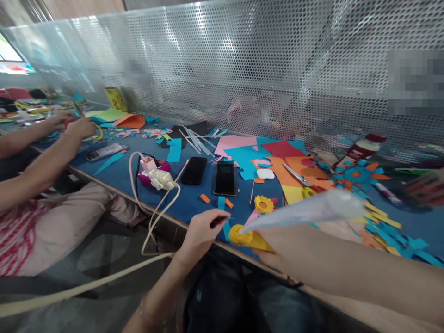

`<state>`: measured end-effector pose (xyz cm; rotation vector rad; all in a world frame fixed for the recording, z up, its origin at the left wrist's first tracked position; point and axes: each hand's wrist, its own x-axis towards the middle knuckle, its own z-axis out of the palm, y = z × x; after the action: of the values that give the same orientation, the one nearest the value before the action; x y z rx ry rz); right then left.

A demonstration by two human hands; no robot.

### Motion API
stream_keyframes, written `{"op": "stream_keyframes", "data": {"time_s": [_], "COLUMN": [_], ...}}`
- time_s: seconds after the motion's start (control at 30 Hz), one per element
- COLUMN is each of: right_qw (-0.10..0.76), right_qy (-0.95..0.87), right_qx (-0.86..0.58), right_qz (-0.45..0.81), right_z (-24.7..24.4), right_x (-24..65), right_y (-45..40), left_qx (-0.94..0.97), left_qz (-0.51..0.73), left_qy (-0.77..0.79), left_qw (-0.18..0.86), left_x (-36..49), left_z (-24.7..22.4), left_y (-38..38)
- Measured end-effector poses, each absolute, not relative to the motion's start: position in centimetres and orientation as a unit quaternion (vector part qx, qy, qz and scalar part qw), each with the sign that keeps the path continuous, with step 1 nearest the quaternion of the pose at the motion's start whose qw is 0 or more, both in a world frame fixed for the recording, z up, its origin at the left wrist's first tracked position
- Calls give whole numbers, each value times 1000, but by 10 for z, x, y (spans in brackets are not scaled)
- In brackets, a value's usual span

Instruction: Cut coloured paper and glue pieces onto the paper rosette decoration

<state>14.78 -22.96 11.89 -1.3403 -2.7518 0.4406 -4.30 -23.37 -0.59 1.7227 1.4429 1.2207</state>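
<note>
My left hand [201, 233] is at the table's front edge, finger and thumb pinched on a thin blue paper piece [231, 218]. Just under it lies a blue paper strip [221, 202]. To the right, my right hand [277, 249] is wrapped round a yellow glue gun [255, 240]; its fingers are partly hidden. A long translucent glue stick [305, 210] juts from the gun's rear toward me, blurred. Beyond the gun sits a yellow paper flower [264, 204], with small orange paper scraps [204, 198] nearby.
Two dark phones [194, 170] lie mid-table beside a power adapter [157, 175] with cords. Loose glue sticks [197, 138], coloured paper [239, 145], scissors [294, 175], a blue-orange flower [357, 175] and a bottle [364, 149] stand behind. A co-worker's hands [81, 127] work at left.
</note>
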Motion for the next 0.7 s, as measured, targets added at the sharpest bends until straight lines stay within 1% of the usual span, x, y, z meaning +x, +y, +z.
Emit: {"op": "stream_keyframes", "data": {"time_s": [0.03, 0.17, 0.2, 0.23, 0.37, 0.47, 0.57, 0.63, 0.7], "right_qw": [5, -125, -141, -138, -34, -11, 53, 94, 95], "right_qy": [-888, -868, -862, -860, -857, -813, -776, -764, -763], "right_qx": [-439, -470, -474, -479, -486, -527, -554, -535, -498], "right_qz": [135, 106, 106, 111, 171, 248, 296, 348, 400], "right_z": [125, 153, 158, 160, 160, 170, 189, 196, 194], "right_x": [147, 144, 145, 147, 164, 177, 185, 186, 183], "right_y": [-229, -227, -227, -226, -216, -195, -167, -146, -126], "left_qx": [646, 660, 663, 664, 663, 643, 592, 552, 513], "left_qz": [455, 438, 436, 438, 456, 476, 509, 545, 587], "left_qy": [542, 555, 557, 557, 546, 550, 572, 573, 562], "left_qw": [285, 252, 245, 239, 234, 240, 253, 265, 278], "left_x": [-43, -43, -43, -43, -43, -44, -47, -50, -54], "left_z": [-4, 7, 8, 9, 7, 7, 10, 14, 21], "left_y": [-234, -237, -237, -238, -238, -240, -242, -244, -248]}}
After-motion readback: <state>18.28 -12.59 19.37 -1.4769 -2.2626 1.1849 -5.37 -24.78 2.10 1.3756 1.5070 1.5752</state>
